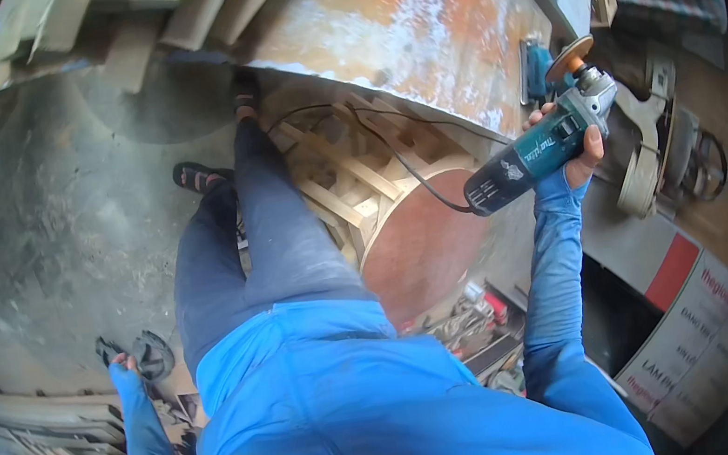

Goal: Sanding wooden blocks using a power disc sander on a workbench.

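Note:
My right hand [587, 158] is wrapped round the body of a teal and black angle grinder [534, 155], held up at the right. A round orange-brown disc [569, 58] sits on the grinder's head, turned away from me. From its rear end a black cord [413, 175] loops down toward the wooden frame. Low at the left, my left hand [125, 365] has its fingers curled beside a dark grey object [153, 355]. Blur and small size hide what that object is and how the fingers meet it.
A worn orange and white tabletop [407, 9] with stacked wooden pieces [136, 21] stands ahead. A teal power tool [536, 68] lies at its right edge. Below are a wooden frame [347, 173], a round reddish board [427, 241] and assorted tools [473, 324]. Boards [48, 444] lie at left.

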A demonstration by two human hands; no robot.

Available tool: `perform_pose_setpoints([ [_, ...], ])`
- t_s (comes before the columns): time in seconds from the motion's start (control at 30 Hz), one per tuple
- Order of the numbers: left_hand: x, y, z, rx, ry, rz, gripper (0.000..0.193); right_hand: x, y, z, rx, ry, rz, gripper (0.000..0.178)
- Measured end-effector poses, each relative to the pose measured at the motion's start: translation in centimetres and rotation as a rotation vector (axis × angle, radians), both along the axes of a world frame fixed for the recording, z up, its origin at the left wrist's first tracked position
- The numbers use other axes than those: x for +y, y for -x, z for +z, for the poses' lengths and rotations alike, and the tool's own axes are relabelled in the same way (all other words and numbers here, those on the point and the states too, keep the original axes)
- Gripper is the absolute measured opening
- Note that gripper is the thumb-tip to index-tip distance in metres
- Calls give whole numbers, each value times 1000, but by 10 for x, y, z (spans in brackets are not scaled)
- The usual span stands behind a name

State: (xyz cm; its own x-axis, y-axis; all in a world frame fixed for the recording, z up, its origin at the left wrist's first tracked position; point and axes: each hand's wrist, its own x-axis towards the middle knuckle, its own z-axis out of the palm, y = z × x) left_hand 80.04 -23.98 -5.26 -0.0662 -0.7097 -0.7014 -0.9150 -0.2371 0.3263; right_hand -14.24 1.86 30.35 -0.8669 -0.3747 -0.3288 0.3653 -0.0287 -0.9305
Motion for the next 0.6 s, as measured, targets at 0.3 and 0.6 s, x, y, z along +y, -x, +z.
perform_pose_setpoints([
  [0.3, -29, 538, 2, 442, -62, -751, 31, 58, 27, -26, 23, 127, -277, 66],
  [0.6, 218, 792, -38, 873, -307, -1574, 49, 96, 21, -45, 36, 223, -202, 69],
])
